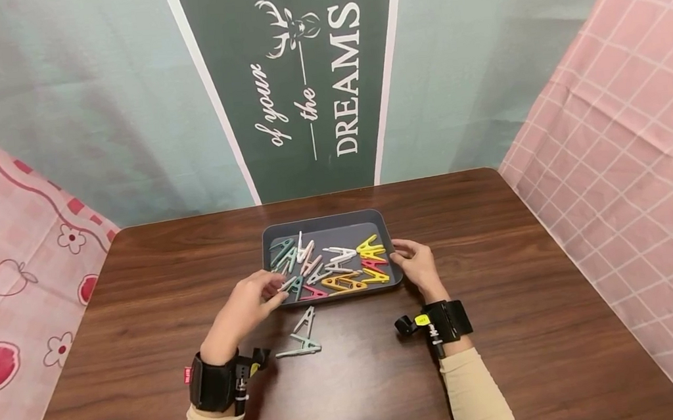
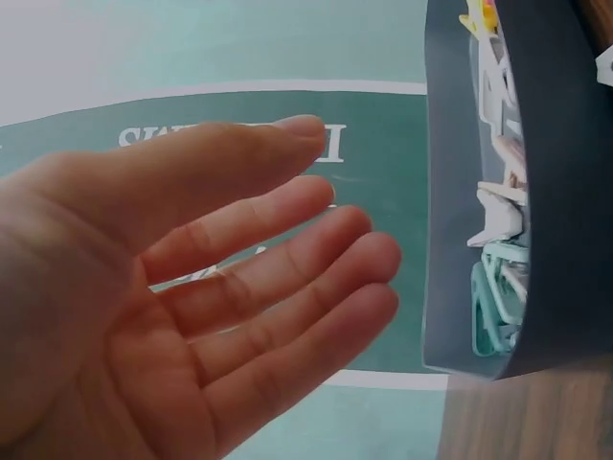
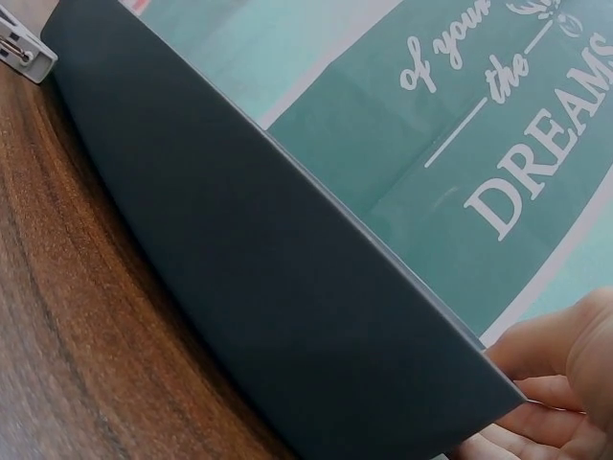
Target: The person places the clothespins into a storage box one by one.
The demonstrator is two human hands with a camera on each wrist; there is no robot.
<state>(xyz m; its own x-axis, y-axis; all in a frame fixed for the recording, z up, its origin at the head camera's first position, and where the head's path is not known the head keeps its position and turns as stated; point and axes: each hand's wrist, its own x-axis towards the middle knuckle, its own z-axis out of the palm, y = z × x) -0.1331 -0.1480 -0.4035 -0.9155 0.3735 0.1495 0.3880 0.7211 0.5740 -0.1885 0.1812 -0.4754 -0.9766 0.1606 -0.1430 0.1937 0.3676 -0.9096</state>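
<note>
A dark grey tray (image 1: 325,223) holds several plastic clothespins, among them teal, white, pink, red and yellow ones. At its front left corner, my left hand (image 1: 252,300) hovers with loosely bent fingers; the left wrist view shows nothing between thumb and fingers. My right hand (image 1: 416,264) holds the tray's right side. The right wrist view has that thumb (image 3: 536,347) at the rim and the other fingers lower down, partly hidden by the corner. On the table before the tray lie a whitish clothespin (image 1: 304,320) and a mint clothespin (image 1: 303,347), end to end.
The brown wooden table (image 1: 529,326) extends around the tray on all sides. A green and grey printed curtain (image 1: 328,105) hangs behind it. Pink patterned cloths hang at the left (image 1: 16,281) and right (image 1: 624,167). Both wrists wear black camera straps.
</note>
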